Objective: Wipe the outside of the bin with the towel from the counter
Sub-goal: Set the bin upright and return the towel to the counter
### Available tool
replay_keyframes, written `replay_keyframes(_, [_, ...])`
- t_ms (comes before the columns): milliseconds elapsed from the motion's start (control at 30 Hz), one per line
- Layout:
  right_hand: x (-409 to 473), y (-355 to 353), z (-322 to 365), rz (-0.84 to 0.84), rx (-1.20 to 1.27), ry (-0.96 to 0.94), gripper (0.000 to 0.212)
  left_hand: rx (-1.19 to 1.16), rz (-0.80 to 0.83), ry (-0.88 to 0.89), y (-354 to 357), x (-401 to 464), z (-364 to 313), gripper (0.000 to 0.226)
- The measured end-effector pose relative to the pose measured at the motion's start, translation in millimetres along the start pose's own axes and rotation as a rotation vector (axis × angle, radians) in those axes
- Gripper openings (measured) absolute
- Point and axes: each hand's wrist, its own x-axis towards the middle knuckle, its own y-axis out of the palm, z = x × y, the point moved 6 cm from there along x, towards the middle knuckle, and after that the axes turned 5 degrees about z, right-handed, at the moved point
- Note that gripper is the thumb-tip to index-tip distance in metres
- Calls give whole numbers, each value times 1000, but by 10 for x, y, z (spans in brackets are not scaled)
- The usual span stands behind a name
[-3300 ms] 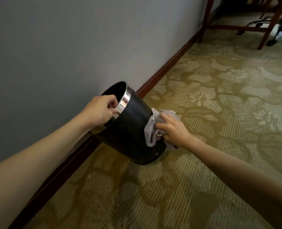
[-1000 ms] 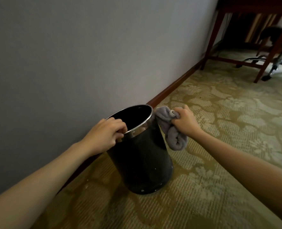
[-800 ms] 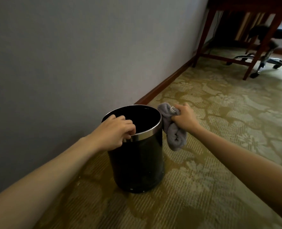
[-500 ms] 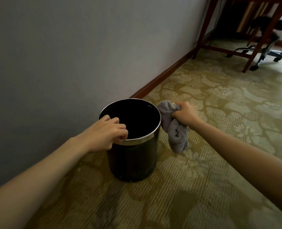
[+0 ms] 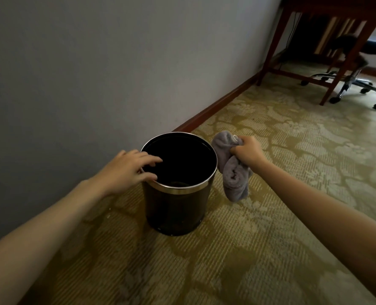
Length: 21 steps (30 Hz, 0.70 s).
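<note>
A black round bin [image 5: 175, 212] with a shiny metal rim stands upright on the carpet close to the wall. My left hand [image 5: 127, 169] rests over the rim's left edge with the fingers spread and loosened, not clenched. To the right of the bin, my right hand [image 5: 247, 153] is shut on a bunched grey towel [image 5: 233, 175], which hangs down beside the bin's upper right side. The towel's hanging end sits just clear of the bin wall.
A grey wall [image 5: 94, 62] with a reddish skirting board [image 5: 215, 106] runs along the left. A wooden desk [image 5: 328, 40] and an office chair base [image 5: 356, 86] stand at the far right. Patterned carpet [image 5: 292, 172] spreads out to the right and front.
The bin went from tilted to standing upright. My left hand has loosened its grip on the rim and spread its fingers. My right hand has drawn the towel off the bin.
</note>
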Motion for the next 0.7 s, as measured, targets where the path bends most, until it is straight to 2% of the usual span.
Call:
replay_keyframes(100, [-8, -116, 186, -42, 56, -36, 23, -92, -41, -86, -147, -59, 145, 25])
replay_keyframes(233, [80, -261, 622, -97, 43, -128, 17, -203, -22, -185, -305, -86, 204, 26])
replay_keyframes(300, [144, -311, 882, -92, 35, -174, 37, -287, -74, -211, -432, -72, 212, 26])
replay_keyframes(367, [175, -331, 1215, -64, 72, -256, 45, -403, -152, -249, -600, -64, 223, 23])
replay_keyframes(533, [148, -246, 2085, 45, 187, -450, 44, -728, -337, -306, -1105, -26, 321, 26])
replay_keyframes(600, [116, -176, 2390, 148, 262, -509, 47, -865, -468, -337, -1337, -47, 384, 21])
replay_keyframes(700, [51, -92, 2839, 326, 251, -564, 56, -941, -609, -413, -1727, -148, 480, 20])
